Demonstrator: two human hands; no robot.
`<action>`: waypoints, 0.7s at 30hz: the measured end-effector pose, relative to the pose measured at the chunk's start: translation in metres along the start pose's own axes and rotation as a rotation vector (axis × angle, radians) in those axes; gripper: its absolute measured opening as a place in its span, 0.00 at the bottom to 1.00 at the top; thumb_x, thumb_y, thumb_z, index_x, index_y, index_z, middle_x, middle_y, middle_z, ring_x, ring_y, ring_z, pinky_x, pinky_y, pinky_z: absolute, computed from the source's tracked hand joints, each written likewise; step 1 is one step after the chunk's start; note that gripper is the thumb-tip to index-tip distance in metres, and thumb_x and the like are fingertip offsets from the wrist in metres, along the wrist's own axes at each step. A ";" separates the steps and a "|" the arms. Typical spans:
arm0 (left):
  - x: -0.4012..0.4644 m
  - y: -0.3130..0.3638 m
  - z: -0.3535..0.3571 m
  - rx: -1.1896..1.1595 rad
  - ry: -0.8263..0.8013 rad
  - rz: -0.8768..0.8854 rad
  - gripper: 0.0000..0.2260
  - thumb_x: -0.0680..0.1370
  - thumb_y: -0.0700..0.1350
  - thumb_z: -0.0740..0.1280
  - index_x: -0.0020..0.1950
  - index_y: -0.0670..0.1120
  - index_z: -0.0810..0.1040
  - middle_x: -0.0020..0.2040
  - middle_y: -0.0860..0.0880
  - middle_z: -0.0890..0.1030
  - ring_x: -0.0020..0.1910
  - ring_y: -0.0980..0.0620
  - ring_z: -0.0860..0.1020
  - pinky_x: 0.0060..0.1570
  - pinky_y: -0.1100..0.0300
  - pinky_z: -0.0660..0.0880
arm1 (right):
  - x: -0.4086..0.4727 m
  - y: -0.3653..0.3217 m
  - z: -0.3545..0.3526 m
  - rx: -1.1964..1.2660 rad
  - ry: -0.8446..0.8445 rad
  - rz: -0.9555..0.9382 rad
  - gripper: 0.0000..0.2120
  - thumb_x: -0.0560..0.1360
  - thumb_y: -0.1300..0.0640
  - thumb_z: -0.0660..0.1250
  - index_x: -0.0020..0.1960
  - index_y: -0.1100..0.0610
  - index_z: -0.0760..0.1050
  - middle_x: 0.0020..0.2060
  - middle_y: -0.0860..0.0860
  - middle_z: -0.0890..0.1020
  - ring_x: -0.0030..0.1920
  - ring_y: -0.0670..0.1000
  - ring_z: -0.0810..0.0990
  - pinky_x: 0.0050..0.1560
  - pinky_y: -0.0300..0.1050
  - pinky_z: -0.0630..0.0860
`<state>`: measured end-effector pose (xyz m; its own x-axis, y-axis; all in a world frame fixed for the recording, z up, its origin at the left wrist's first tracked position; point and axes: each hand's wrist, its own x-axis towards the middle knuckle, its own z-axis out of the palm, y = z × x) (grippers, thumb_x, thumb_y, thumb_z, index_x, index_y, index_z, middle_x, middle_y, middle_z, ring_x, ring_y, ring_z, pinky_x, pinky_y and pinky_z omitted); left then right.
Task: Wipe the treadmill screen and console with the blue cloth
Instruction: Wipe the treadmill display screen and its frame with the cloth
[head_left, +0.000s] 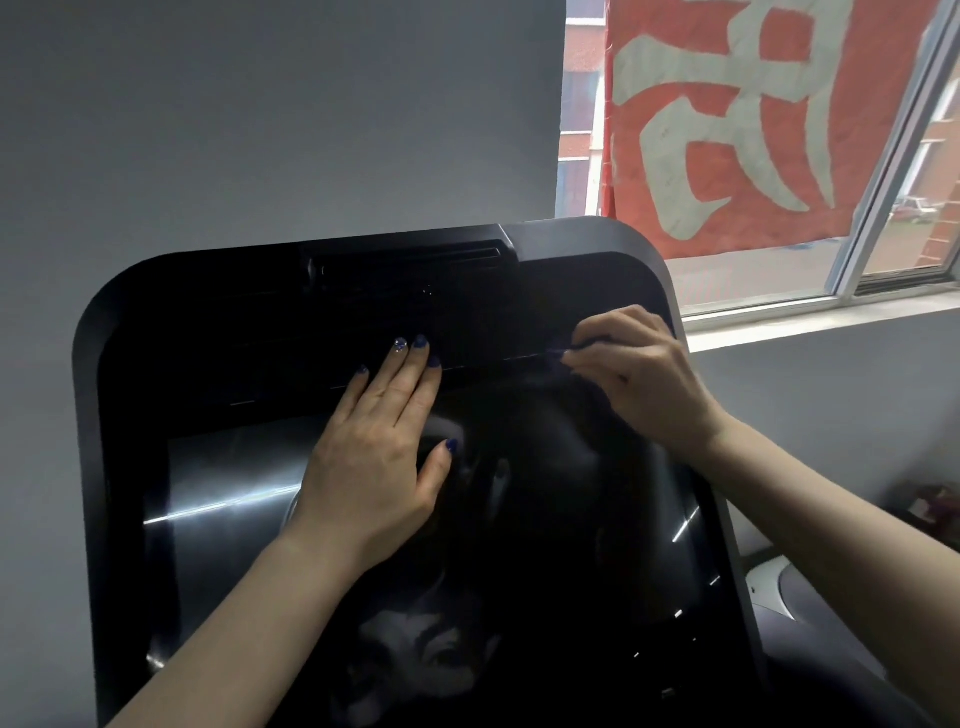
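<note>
The left hand (379, 447) lies flat on the black treadmill console (218, 332), fingers straight and close together, holding nothing; its fingertips reach onto the dark strip above the glossy screen (228, 499), while the palm rests on the screen's upper part. To the right of it, and a little higher, the right hand (639, 374) is bent at the wrist with its fingers curled, pinching a small dark fold of the blue cloth (558, 358) against the console near its upper right edge (most of the cloth is hidden in the shadow under the hand, so its full extent cannot be told). The two hands are near each other but apart. Below the left hand the screen shows pale streaks of reflected light. Beyond the right hand, past the console's rounded corner, is a window (883, 249) with a red banner (753, 119) bearing large pale characters. Behind the left hand stands a plain grey wall (260, 130).
</note>
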<state>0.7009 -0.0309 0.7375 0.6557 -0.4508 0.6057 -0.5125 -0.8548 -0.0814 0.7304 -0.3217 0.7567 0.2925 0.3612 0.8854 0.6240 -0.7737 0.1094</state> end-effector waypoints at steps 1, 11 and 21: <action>0.000 0.000 0.000 0.003 -0.001 0.001 0.31 0.78 0.56 0.55 0.79 0.42 0.62 0.80 0.46 0.59 0.80 0.50 0.55 0.77 0.53 0.48 | -0.001 0.004 -0.001 -0.014 0.032 0.029 0.03 0.75 0.64 0.73 0.44 0.60 0.85 0.46 0.54 0.83 0.47 0.56 0.79 0.51 0.51 0.75; 0.000 0.001 0.002 0.011 -0.003 -0.004 0.32 0.78 0.57 0.55 0.79 0.42 0.61 0.81 0.46 0.58 0.80 0.50 0.54 0.78 0.52 0.48 | 0.007 0.015 -0.002 -0.073 0.083 0.036 0.05 0.76 0.63 0.72 0.42 0.59 0.85 0.45 0.53 0.83 0.47 0.55 0.79 0.53 0.46 0.70; -0.001 0.000 0.002 -0.002 -0.005 -0.003 0.33 0.78 0.57 0.55 0.79 0.42 0.61 0.81 0.47 0.57 0.80 0.51 0.53 0.78 0.53 0.47 | 0.012 0.032 -0.008 -0.139 0.102 0.081 0.05 0.75 0.61 0.72 0.41 0.58 0.85 0.44 0.51 0.84 0.45 0.55 0.80 0.54 0.47 0.67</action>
<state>0.7016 -0.0308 0.7356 0.6600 -0.4495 0.6020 -0.5116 -0.8557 -0.0779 0.7480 -0.3461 0.7749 0.2582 0.2455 0.9344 0.4934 -0.8650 0.0909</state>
